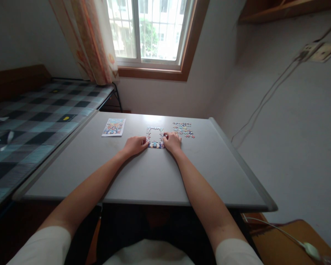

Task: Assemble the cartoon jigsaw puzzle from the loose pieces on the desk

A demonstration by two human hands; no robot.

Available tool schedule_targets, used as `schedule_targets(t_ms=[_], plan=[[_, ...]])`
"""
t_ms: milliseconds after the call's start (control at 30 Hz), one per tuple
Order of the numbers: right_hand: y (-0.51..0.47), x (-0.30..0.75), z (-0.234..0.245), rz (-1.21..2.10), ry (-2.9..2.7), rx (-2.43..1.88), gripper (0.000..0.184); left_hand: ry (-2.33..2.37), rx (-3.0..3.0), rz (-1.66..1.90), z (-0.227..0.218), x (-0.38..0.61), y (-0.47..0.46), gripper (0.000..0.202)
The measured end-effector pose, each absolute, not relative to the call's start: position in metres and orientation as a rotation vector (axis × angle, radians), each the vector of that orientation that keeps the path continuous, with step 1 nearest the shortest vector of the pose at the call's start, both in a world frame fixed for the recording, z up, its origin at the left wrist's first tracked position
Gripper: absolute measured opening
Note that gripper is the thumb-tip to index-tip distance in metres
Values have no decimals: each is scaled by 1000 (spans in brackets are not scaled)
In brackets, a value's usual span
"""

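Observation:
A partly assembled jigsaw puzzle (155,144) lies flat on the grey table. Its border is joined into a rectangle, and bare tabletop shows through the middle. My left hand (135,145) rests at the puzzle's left edge, with fingers curled and their tips against it. On the opposite side, my right hand (172,142) has its thumb and forefinger at the right edge, the other fingers bent on the table. Whether a loose piece is between those fingers is too small to tell. Several loose puzzle pieces (183,129) are spread just beyond my right hand.
A printed picture sheet (113,127) lies at the table's back left. The table (160,176) has a raised rim along its right side (242,165). A bed with a checked cover (44,106) stands to the left, and a window (151,29) is ahead. Cables hang on the right wall.

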State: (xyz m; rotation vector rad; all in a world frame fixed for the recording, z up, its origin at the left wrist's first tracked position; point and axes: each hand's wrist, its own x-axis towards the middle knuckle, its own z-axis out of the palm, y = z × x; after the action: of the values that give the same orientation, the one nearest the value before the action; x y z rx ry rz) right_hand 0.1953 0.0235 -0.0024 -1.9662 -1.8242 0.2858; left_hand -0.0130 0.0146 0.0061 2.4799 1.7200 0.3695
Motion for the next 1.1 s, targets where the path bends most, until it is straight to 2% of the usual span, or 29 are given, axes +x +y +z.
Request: schedule_targets(t_ms=[1100], plan=[[20,192,3,257,-1848,-2034,37,1727,2486,342,9,-12,13,37]])
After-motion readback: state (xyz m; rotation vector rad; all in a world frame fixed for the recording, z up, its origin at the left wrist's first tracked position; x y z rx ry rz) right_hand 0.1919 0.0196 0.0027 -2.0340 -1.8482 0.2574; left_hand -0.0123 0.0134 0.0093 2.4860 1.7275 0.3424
